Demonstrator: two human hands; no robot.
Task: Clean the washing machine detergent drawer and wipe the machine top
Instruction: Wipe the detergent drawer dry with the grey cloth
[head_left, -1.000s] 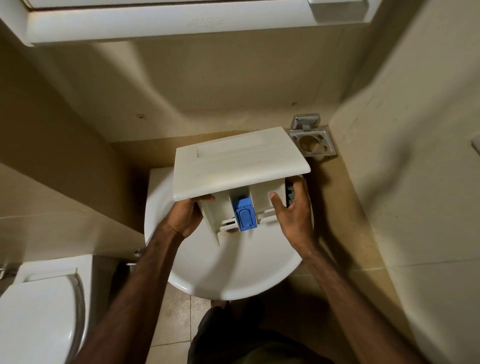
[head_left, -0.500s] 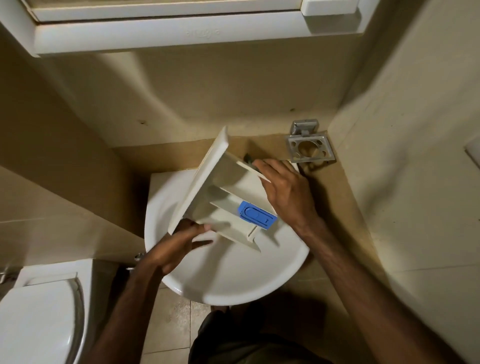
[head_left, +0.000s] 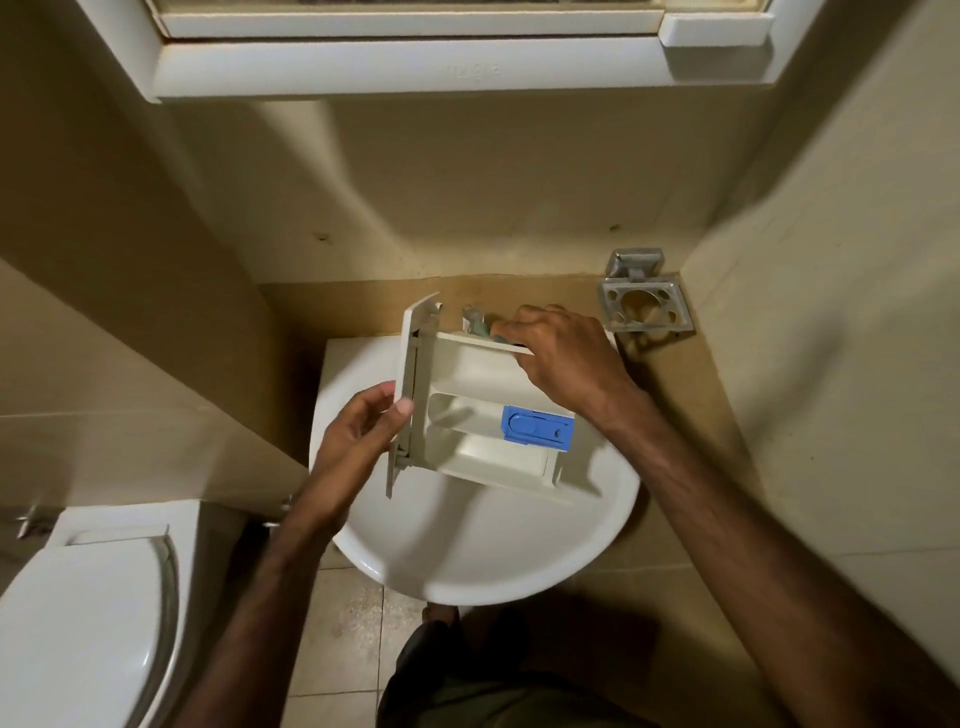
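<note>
Overhead, embossed lettering (head_left: 469, 69) (illegible)

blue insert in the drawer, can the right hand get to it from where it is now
Probably yes. The blue insert lies uncovered in the detergent drawer, facing up, just below the right hand, which grips the drawer's far wall. The left hand holds the front panel, clear of the path.

A matt cream plastic detergent drawer (head_left: 470, 395) with a blue plastic insert (head_left: 537, 427) is seen above a glossy white ceramic basin (head_left: 483, 545). A dull grey metal holder (head_left: 644, 304) is fixed to smooth beige tiles (head_left: 831, 312).
</note>
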